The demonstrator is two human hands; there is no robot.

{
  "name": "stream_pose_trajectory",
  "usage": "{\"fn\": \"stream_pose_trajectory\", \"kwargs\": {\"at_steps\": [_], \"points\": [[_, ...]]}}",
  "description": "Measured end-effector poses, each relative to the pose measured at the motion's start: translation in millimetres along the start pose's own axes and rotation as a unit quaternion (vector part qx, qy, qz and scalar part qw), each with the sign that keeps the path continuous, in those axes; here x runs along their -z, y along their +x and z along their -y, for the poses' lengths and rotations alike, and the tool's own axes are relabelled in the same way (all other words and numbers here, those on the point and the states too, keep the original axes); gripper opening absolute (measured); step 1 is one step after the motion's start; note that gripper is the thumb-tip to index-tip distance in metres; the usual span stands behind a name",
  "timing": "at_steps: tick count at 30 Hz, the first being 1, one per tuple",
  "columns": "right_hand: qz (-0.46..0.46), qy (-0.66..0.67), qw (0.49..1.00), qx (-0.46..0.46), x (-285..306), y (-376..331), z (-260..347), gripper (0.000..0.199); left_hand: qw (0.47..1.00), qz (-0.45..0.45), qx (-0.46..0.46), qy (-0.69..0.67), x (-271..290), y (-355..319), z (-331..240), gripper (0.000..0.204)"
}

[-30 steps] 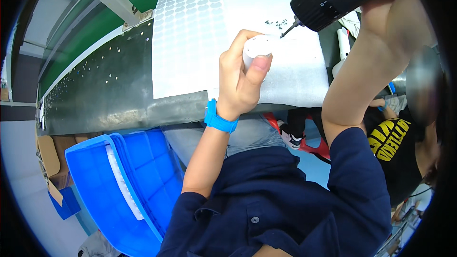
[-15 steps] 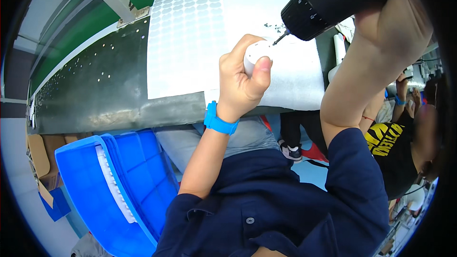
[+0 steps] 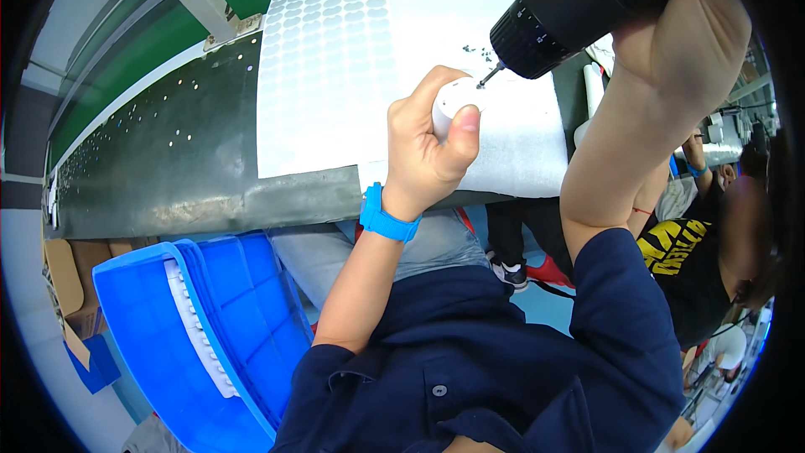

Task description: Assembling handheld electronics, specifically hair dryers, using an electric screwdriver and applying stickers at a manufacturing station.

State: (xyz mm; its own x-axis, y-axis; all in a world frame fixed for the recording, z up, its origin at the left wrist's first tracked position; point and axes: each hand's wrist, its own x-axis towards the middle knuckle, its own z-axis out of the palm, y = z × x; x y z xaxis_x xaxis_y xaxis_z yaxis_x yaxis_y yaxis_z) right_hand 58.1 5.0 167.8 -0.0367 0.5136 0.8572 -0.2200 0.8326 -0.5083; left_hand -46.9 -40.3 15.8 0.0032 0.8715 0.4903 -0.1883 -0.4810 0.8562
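Cylinder was gripped in the left hand, above the white cloth.
Beneath the cloth spread a dark, dully shining bench; to its left lay a sheet of pale grey discs and, nearer the body, a ribbed blue plastic tub. Over its right side, the right hand clasped a matt black drill, its thin metal bit slanting to the smooth, flat-topped cylinder; contact could not be told.

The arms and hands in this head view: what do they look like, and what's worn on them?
The left hand and right hand are ungloved. A bright blue wristband circles the left wrist; none shows on the right. Both dark navy sleeves end near the elbows.
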Motion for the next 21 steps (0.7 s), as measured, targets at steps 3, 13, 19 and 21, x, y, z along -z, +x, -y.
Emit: {"fn": "stream_pose_trajectory", "kwargs": {"at_steps": [3,13,19,21], "points": [[0.002,0.006,1.000,-0.004,2.7,-1.0,-1.3,0.053,1.000,-0.002,-0.013,0.003,-0.3,0.2,0.4,0.041],[0.012,0.024,1.000,-0.014,-0.2,-5.3,-2.2,0.060,0.999,0.005,0.005,-0.034,1.4,0.2,3.2,0.024],[0.019,0.036,0.999,-0.016,-0.9,-4.9,-2.7,0.063,0.999,0.005,0.003,-0.036,1.5,0.6,1.2,0.023],[-0.006,-0.009,1.000,-0.003,-1.6,-4.7,-3.3,0.062,0.999,-0.001,0.001,-0.036,1.5,0.3,1.5,0.023]]}}
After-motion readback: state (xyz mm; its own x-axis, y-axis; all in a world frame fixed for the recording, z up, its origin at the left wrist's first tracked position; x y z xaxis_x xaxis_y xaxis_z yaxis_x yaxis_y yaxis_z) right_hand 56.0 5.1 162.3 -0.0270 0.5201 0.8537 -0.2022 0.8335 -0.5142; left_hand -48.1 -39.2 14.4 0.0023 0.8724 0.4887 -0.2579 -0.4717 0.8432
